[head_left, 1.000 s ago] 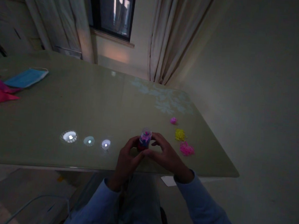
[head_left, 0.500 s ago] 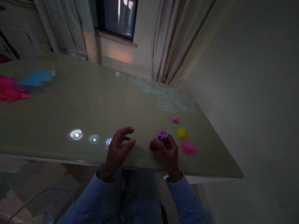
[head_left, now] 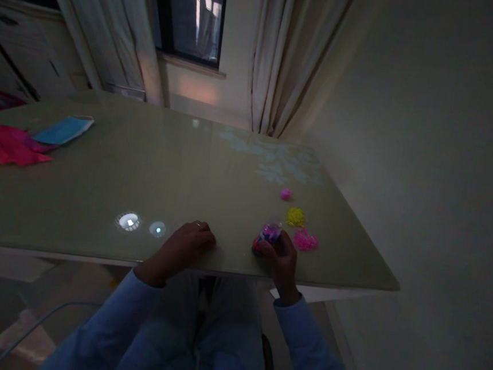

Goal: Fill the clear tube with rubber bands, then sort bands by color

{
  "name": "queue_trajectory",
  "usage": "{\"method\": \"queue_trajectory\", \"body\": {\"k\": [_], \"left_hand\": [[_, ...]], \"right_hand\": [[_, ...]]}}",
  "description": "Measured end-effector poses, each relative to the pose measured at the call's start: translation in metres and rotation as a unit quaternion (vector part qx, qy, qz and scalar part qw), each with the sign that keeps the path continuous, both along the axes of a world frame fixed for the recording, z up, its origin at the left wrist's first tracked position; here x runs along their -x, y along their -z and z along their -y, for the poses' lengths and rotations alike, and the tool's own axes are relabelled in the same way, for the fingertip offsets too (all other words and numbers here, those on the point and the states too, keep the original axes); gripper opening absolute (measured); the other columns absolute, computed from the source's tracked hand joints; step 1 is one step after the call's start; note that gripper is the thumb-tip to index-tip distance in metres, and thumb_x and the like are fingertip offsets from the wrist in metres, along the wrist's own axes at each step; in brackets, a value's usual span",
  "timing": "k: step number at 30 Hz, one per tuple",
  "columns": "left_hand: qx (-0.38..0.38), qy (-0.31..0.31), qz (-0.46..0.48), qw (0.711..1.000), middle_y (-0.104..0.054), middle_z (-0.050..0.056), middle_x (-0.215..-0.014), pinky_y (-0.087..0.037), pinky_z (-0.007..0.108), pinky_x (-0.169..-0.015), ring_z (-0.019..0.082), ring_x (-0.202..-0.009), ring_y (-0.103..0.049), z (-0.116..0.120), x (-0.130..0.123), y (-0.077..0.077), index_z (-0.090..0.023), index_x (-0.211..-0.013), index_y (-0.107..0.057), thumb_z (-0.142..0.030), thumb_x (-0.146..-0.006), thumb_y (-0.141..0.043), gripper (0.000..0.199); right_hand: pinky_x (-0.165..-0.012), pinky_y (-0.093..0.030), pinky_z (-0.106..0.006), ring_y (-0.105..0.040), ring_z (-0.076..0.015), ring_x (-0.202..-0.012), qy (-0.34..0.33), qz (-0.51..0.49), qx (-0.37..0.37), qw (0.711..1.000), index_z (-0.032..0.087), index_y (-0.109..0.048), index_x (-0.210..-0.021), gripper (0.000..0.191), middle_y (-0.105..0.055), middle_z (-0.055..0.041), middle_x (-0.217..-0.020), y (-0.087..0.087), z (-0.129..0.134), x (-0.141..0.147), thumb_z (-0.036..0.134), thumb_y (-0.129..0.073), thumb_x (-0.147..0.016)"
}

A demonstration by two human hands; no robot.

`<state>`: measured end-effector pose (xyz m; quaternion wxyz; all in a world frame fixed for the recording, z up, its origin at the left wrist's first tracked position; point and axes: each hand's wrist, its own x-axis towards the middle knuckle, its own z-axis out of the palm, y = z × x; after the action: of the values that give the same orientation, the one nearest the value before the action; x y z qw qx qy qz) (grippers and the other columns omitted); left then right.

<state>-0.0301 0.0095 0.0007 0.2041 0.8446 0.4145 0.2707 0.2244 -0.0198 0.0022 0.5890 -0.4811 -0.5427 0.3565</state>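
My right hand (head_left: 282, 257) grips a small clear container (head_left: 268, 234) by its side, tilted over the table near the front edge. Purple, blue and red bits show through its wall. My left hand (head_left: 190, 242) rests low on the tabletop to the left, fingers bent and drawn together; whatever is under the fingertips, if anything, is hidden. Just right of the container lie a pile of pink small bands (head_left: 306, 240) and a pile of yellow small bands (head_left: 296, 217). A small pink-purple clump (head_left: 286, 195) sits behind them.
The glossy table (head_left: 165, 172) carries lamp reflections. At its far left are crumpled pink-red material (head_left: 16, 147) and a blue face mask (head_left: 65, 130). A wall (head_left: 425, 166) stands along the right side, and curtains (head_left: 278, 61) hang behind.
My left hand has come down to the table, its raised, spread fingers now drawn together. My right hand, still holding the container, has shifted slightly right.
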Motion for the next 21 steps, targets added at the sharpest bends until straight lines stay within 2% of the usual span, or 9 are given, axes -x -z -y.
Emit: {"method": "queue_trajectory", "body": {"k": [3,5,8,12,16,21], "left_hand": [[0.024,-0.008,0.002,1.0,-0.068,0.007,-0.078,-0.047,0.029,-0.07,0.019,-0.075,-0.063,-0.013,-0.015,-0.004,-0.02,-0.074,-0.071,-0.015,-0.083,-0.057,0.017],[0.044,-0.003,0.027,0.999,-0.07,0.006,-0.079,-0.048,0.028,-0.069,0.018,-0.073,-0.064,-0.025,-0.035,-0.01,-0.02,-0.077,-0.07,-0.014,-0.082,-0.055,0.017],[0.058,0.045,0.078,0.994,-0.073,0.004,-0.082,-0.049,0.028,-0.072,0.018,-0.075,-0.065,-0.047,-0.082,-0.022,-0.021,-0.081,-0.071,-0.018,-0.083,-0.057,0.015],[0.063,0.121,0.043,0.99,-0.075,0.006,-0.085,-0.049,0.029,-0.075,0.019,-0.078,-0.067,-0.07,-0.154,-0.032,-0.019,-0.082,-0.075,-0.021,-0.083,-0.06,0.015],[0.043,0.171,-0.015,0.984,-0.077,0.007,-0.09,-0.048,0.029,-0.077,0.021,-0.083,-0.068,-0.08,-0.198,-0.026,-0.02,-0.085,-0.077,-0.021,-0.082,-0.063,0.014],[0.025,0.174,-0.074,0.982,-0.077,0.007,-0.092,-0.047,0.029,-0.076,0.022,-0.083,-0.069,-0.085,-0.21,-0.01,-0.022,-0.089,-0.078,-0.023,-0.085,-0.061,0.017]], "right_hand": [[-0.067,-0.048,-0.031,-0.054,-0.0166,-0.072,-0.012,-0.003,-0.008,1.0,0.022,-0.061,-0.086,0.031,-0.058,-0.0007,-0.078,0.004,0.007,-0.004,0.046,-0.076,-0.075],[-0.067,-0.049,-0.032,-0.055,-0.0174,-0.072,-0.026,-0.019,-0.014,0.999,0.022,-0.063,-0.093,0.034,-0.059,-0.0016,-0.08,0.006,0.012,-0.008,0.048,-0.076,-0.074],[-0.067,-0.05,-0.034,-0.057,-0.0192,-0.073,-0.042,-0.031,-0.024,0.998,0.022,-0.065,-0.1,0.044,-0.061,-0.0037,-0.083,0.007,0.019,-0.014,0.053,-0.077,-0.072],[-0.071,-0.052,-0.037,-0.06,-0.0225,-0.078,-0.01,-0.017,-0.029,0.999,0.021,-0.067,-0.1,0.052,-0.063,-0.0058,-0.086,0.009,0.026,-0.023,0.063,-0.075,-0.069],[-0.069,-0.052,-0.038,-0.06,-0.0238,-0.075,0.014,-0.002,-0.023,1.0,0.021,-0.067,-0.097,0.056,-0.064,-0.0071,-0.083,0.014,0.03,-0.032,0.07,-0.069,-0.071],[-0.062,-0.05,-0.036,-0.059,-0.0217,-0.068,0.007,-0.034,-0.025,0.999,0.02,-0.066,-0.107,0.062,-0.065,-0.0082,-0.085,0.024,0.031,-0.04,0.072,-0.065,-0.073]]}}
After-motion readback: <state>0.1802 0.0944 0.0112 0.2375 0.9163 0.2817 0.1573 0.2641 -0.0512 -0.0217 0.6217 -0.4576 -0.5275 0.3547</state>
